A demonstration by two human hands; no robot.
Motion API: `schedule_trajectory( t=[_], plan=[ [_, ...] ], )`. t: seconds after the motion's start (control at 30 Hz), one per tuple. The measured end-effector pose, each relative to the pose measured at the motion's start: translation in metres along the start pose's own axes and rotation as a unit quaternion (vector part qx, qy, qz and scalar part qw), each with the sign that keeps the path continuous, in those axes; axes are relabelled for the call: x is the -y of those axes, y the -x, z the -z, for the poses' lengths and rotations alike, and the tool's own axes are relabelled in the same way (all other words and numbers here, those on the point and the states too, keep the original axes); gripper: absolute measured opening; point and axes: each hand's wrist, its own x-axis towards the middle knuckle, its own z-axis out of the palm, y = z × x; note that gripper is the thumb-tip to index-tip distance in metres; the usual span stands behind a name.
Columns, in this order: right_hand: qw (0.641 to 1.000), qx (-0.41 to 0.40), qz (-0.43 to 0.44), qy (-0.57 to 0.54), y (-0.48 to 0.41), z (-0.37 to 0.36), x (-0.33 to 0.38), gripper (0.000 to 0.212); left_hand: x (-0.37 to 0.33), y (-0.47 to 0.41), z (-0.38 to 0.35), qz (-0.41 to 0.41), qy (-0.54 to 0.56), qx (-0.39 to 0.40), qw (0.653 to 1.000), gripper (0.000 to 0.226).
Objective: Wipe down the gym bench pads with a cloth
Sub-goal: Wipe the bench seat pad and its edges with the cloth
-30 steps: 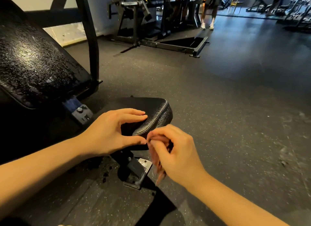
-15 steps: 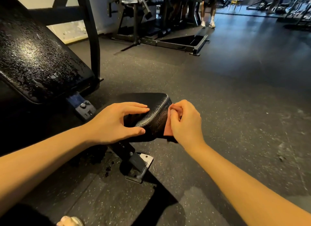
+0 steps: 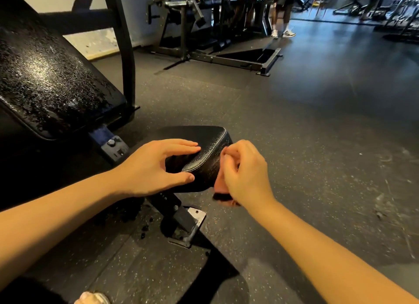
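Observation:
The small black seat pad point(image 3: 210, 154) of the bench sits at centre, its stitched edge facing me. My left hand point(image 3: 156, 167) rests over its near left corner, fingers on top and thumb under the rim. My right hand point(image 3: 244, 174) grips a pink cloth point(image 3: 220, 186) and presses it against the pad's right end face. Most of the cloth is hidden by that hand. The large black back pad point(image 3: 45, 81) slopes up at the left, its surface wet and speckled with droplets.
The bench's metal foot plate point(image 3: 190, 226) is bolted to the rubber floor below the seat. A black upright frame point(image 3: 123, 50) stands behind the back pad. Weight machines point(image 3: 204, 31) and a standing person's legs point(image 3: 283, 18) are far back.
My right hand rose with the cloth from below the seat to its right end face, then slid slightly down along it. My left hand stayed on the pad.

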Motion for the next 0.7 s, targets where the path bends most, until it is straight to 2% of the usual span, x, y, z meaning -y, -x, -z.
schedule_trajectory(
  t=[0.07, 0.2, 0.23, 0.33, 0.37, 0.43, 0.5, 0.53, 0.63, 0.7],
  plan=[
    [0.999, -0.022, -0.043, 0.001, -0.009, -0.001, -0.007, 0.008, -0.002, 0.0, 0.0, 0.002, -0.004, -0.001, 1.0, 0.073],
    [0.993, 0.068, 0.098, -0.003, 0.032, -0.001, 0.016, 0.008, -0.002, 0.0, 0.0, 0.005, -0.001, 0.001, 1.0, 0.074],
    [0.993, 0.066, 0.101, -0.003, 0.027, 0.0, 0.011, 0.008, -0.002, 0.0, 0.0, 0.007, 0.001, 0.001, 1.0, 0.074],
    [0.999, -0.017, -0.033, 0.005, -0.009, -0.004, -0.013, 0.007, -0.002, 0.0, 0.0, 0.008, 0.001, 0.001, 1.0, 0.073],
    [0.999, -0.024, -0.042, 0.004, -0.008, -0.005, -0.013, 0.007, -0.003, 0.0, 0.0, 0.008, -0.002, 0.0, 1.0, 0.073],
    [0.999, -0.001, 0.03, -0.013, 0.011, -0.006, 0.005, 0.007, -0.002, 0.0, 0.0, 0.007, 0.0, -0.003, 1.0, 0.073],
    [0.991, 0.059, 0.114, -0.027, 0.026, -0.001, 0.014, 0.007, -0.003, 0.0, 0.0, 0.005, 0.001, -0.002, 1.0, 0.074],
    [0.992, 0.061, 0.109, -0.017, 0.019, 0.001, 0.01, 0.007, -0.002, -0.001, 0.0, 0.005, 0.001, -0.002, 1.0, 0.074],
    [0.998, 0.009, -0.048, 0.04, -0.025, 0.005, -0.022, 0.008, -0.001, -0.001, 0.001, 0.01, 0.004, 0.001, 1.0, 0.074],
    [0.994, -0.051, -0.097, 0.017, -0.043, 0.015, -0.031, 0.005, -0.001, 0.0, 0.002, 0.009, 0.006, 0.003, 1.0, 0.074]
  ],
)
